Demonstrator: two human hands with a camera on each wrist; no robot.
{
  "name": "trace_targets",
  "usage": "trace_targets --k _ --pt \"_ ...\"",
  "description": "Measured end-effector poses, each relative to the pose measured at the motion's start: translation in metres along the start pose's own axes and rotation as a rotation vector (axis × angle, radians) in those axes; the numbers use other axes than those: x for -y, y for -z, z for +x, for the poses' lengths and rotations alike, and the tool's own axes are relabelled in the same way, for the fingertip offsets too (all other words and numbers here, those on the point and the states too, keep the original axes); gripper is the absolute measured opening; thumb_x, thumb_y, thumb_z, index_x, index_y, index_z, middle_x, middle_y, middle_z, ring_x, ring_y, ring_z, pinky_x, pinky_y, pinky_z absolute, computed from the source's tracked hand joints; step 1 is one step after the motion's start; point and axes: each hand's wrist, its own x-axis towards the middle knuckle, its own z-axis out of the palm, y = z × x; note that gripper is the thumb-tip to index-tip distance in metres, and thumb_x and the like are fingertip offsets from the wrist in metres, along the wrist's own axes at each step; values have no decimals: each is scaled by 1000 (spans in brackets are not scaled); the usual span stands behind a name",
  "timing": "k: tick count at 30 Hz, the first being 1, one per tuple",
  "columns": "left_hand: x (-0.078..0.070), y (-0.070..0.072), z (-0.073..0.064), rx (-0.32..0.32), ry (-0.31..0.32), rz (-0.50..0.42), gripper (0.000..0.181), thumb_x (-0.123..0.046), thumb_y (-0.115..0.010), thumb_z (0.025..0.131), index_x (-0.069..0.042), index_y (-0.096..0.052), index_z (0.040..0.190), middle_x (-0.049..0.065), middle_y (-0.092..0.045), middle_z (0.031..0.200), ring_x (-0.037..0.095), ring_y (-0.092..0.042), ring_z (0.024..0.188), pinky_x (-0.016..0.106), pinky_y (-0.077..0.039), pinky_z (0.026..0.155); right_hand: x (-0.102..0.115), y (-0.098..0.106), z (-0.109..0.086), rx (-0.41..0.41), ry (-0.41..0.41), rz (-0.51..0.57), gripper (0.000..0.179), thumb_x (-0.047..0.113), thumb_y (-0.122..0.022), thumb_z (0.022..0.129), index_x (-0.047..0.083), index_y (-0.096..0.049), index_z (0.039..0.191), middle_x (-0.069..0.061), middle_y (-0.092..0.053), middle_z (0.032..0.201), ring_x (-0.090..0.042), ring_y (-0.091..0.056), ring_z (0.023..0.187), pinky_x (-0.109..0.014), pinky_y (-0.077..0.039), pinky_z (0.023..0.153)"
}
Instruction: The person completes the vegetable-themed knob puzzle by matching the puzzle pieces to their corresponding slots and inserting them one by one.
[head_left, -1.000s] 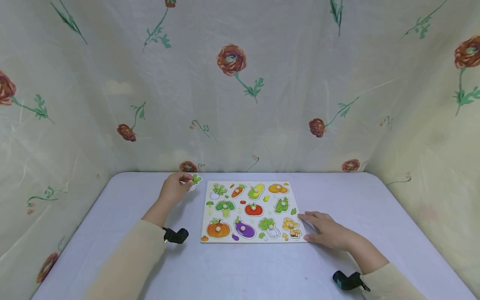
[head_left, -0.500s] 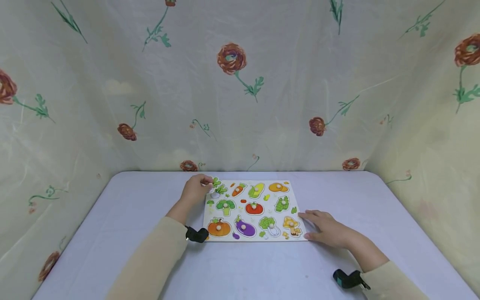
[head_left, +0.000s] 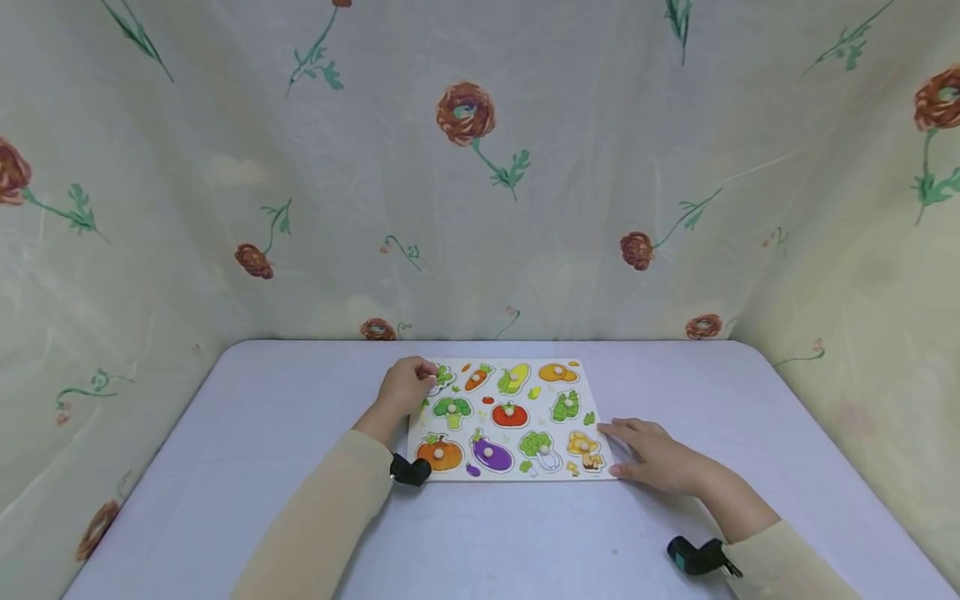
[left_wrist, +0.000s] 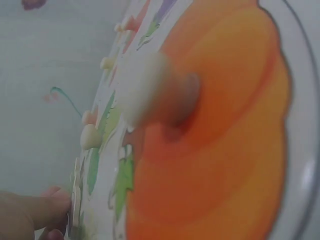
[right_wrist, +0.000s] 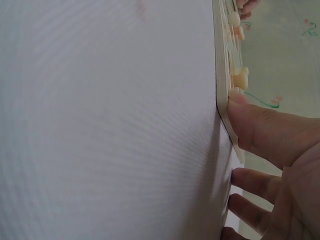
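Note:
A vegetable knob puzzle board (head_left: 540, 414) lies flat on the table. At its far left corner my left hand (head_left: 401, 387) pinches the green-leafed radish puzzle piece (head_left: 444, 377), mostly covered by the fingers in the head view. Seen edge-on in the left wrist view, that piece (left_wrist: 76, 195) is at the board's surface; whether it sits fully flush I cannot tell. My right hand (head_left: 656, 454) rests at the board's right edge, fingers spread. In the right wrist view its thumb (right_wrist: 255, 125) touches the board's edge while the other fingers touch the tabletop.
Other knobbed pieces sit in the board, among them the pumpkin (head_left: 439, 454), eggplant (head_left: 492, 454), tomato (head_left: 510, 415) and broccoli (head_left: 452, 408). A white cloth covers the table (head_left: 525, 533). A flowered curtain (head_left: 570, 167) surrounds the back and sides.
My left hand has carried the radish piece from beyond the board's left edge rightward onto its far left corner. The right hand has stayed in place.

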Motion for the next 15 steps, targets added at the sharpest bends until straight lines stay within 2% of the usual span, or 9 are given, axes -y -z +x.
trace_targets --k 6,15 --pt "-1 -5 1 -1 14 4 7 -14 -65 98 -10 -70 101 6 -64 96 21 -56 85 36 -49 79 -1 1 0 2 10 6 70 38 -71 91 8 -46 149 -32 -34 153 -56 -26 139 -73 -27 107" --pt "-5 -5 -3 -30 17 31 7 -11 -66 97 -9 -71 102 7 -65 97 21 -58 86 37 -49 81 -1 1 -1 -3 17 12 70 37 -71 91 8 -46 149 -32 -34 152 -56 -27 139 -72 -27 107"
